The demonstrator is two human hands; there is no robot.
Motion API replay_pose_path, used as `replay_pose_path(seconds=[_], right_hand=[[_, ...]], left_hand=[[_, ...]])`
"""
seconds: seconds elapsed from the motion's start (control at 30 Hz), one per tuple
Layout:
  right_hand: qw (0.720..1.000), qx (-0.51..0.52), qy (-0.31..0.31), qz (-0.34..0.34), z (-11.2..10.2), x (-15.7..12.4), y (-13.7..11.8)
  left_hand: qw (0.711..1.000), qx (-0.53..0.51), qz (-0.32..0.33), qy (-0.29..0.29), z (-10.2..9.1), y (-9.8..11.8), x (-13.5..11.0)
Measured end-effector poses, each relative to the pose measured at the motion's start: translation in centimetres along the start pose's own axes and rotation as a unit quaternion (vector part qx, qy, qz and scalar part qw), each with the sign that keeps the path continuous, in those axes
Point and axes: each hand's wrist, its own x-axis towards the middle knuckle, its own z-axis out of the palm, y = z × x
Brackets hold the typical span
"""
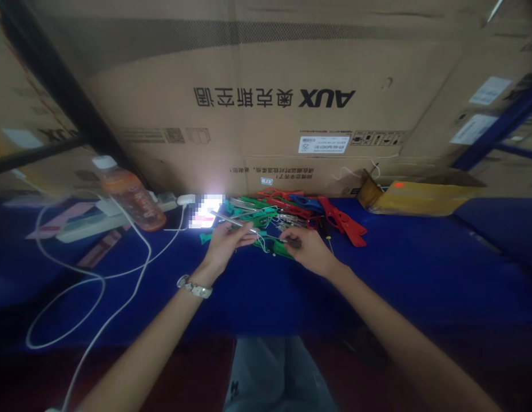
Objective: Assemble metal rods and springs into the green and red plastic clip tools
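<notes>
My left hand [225, 246] is closed on a thin silvery metal rod [231, 222], which slants up to the left past the fingers. White string [262, 243] hangs near the rod's lower end. Fingers of my right hand [311, 249] curl round a small dark-handled tool [294, 243]; a thin shaft seems to run from it toward the rod, but its exact kind is unclear. Beneath and behind both hands lie green plastic parts [281, 248], red plastic parts [343, 222] and a pile of small metal pieces [289, 220].
A lit phone [206, 212] lies left of the pile. Farther left are a drink bottle [131, 194], a white power strip [88, 226] and a looped white cable [141, 280]. Cardboard [257, 57] walls the back of the blue table [266, 297]. A yellow packet [420, 197] lies back right.
</notes>
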Motion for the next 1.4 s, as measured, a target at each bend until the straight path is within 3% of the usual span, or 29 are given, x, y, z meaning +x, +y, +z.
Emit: replay_pose_path(seconds=[0.47,0.8,0.97,1.4], right_hand=[[1.0,0.018,0.015,-0.003,0.4,-1.0,0.7],[0.989,-0.117,-0.061,-0.071,-0.5,-1.5,0.9],[0.981,-0.168,-0.085,-0.05,-0.9,-1.6,0.5],[0.984,-0.168,-0.058,-0.01,-1.0,-1.3,0.5]], left_hand=[[0.999,-0.03,-0.01,-0.037,-0.3,-0.2,0.2],[0.998,-0.002,-0.041,-0.045,-0.7,-0.9,-0.3],[0.998,-0.013,-0.048,-0.038,-0.3,-1.0,-0.4],[0.997,-0.025,-0.053,-0.047,-0.3,-1.3,-0.2]])
